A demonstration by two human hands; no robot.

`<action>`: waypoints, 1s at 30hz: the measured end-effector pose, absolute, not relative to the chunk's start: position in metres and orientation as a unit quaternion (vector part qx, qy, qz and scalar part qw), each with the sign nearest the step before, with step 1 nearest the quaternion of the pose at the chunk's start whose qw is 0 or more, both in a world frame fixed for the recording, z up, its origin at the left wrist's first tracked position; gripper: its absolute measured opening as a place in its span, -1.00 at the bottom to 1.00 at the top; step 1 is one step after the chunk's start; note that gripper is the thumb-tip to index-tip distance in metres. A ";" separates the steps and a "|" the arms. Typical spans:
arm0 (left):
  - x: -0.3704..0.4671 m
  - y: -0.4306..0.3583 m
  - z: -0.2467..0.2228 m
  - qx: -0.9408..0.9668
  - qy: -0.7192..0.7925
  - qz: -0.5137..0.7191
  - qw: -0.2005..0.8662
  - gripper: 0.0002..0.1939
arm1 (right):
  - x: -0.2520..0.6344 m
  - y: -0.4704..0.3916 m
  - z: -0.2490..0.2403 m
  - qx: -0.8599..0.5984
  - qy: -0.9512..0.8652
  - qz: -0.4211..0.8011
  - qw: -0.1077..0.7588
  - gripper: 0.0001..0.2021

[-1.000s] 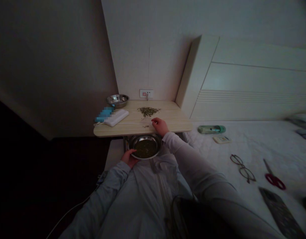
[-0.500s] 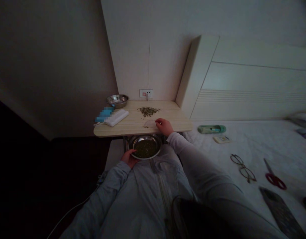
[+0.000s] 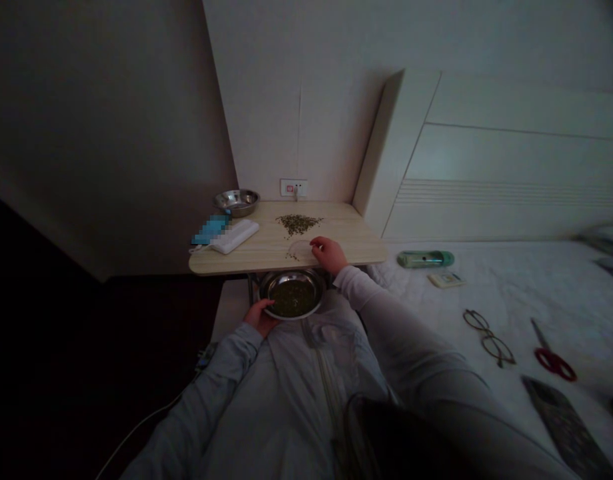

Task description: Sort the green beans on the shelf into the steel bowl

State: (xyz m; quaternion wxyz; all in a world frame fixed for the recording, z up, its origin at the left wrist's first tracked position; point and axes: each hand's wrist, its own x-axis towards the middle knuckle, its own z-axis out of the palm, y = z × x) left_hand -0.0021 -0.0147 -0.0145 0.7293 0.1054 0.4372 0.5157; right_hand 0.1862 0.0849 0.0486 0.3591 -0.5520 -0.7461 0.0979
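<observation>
My left hand (image 3: 260, 317) is closed on the rim of a metal bowl (image 3: 312, 308), thumb over the edge. The bowl sits at my lap, just below the table's front edge, with small green grains (image 3: 291, 298) inside. My right hand (image 3: 329, 255) is over the front of the small wooden table (image 3: 354, 230), its fingers pinching a thin, clear piece with a rounded edge (image 3: 300, 247); its exact kind is hard to make out. A few loose grains lie beside this piece. Behind it, a loose pile of green grains (image 3: 298, 224) is spread on the tabletop.
A second metal bowl (image 3: 236, 203) stands at the table's back left, near a blue phone-like item (image 3: 210, 229) and a white power strip (image 3: 236, 237). On the bed to my right lie a green bottle (image 3: 425, 259), glasses (image 3: 489, 337), red-handled scissors (image 3: 554, 362) and a dark phone (image 3: 569, 427).
The few grains near the clear piece look slightly more spread out, and that piece has shifted a little. My left hand and the bowl stay almost where they were.
</observation>
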 end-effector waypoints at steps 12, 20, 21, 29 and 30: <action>-0.002 -0.014 -0.016 0.103 0.442 0.514 0.728 -0.86 | 0.183 0.081 0.049 -0.542 -0.748 0.114 0.365 -0.77; -0.001 -0.016 -0.012 0.115 0.445 0.505 0.731 -0.86 | 0.195 0.079 0.048 -0.567 -0.710 0.136 0.394 -0.79; -0.001 -0.016 -0.012 0.116 0.445 0.504 0.731 -0.86 | 0.199 0.079 0.048 -0.573 -0.702 0.138 0.399 -0.79; -0.002 -0.014 -0.015 0.113 0.443 0.501 0.735 -0.85 | 0.223 0.076 0.039 -0.604 -0.661 0.164 0.414 -0.82; -0.002 -0.014 -0.015 0.113 0.444 0.502 0.734 -0.85 | 0.223 0.076 0.038 -0.603 -0.661 0.168 0.414 -0.82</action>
